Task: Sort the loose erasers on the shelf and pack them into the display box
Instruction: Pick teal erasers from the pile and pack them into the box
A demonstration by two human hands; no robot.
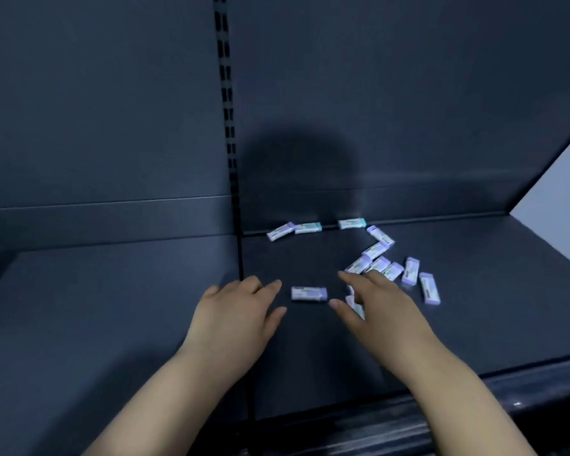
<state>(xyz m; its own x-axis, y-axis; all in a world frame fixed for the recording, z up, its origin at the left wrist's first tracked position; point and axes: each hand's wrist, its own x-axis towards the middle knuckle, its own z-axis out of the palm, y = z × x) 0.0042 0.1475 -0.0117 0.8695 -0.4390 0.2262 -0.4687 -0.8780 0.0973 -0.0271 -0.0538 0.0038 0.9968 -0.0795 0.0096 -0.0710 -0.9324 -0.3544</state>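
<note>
Several small white erasers with purple or teal ends lie loose on the dark shelf (474,291). One purple-ended eraser (309,294) lies alone between my hands. My left hand (241,311) hovers just left of it with fingers relaxed and holds nothing. My right hand (375,307) reaches in from the right with fingers spread; an eraser (354,304) shows partly beneath its fingers, and whether it is held is unclear. A cluster of erasers (392,268) lies behind the right hand, and teal-ended ones (351,223) sit at the back wall. No display box is in view.
A slotted upright (232,159) divides the dark back panel and meets the seam between two shelf boards. The left shelf board (96,307) holds nothing. The shelf's front lip (474,399) runs along the bottom right. A pale wall (560,192) shows at far right.
</note>
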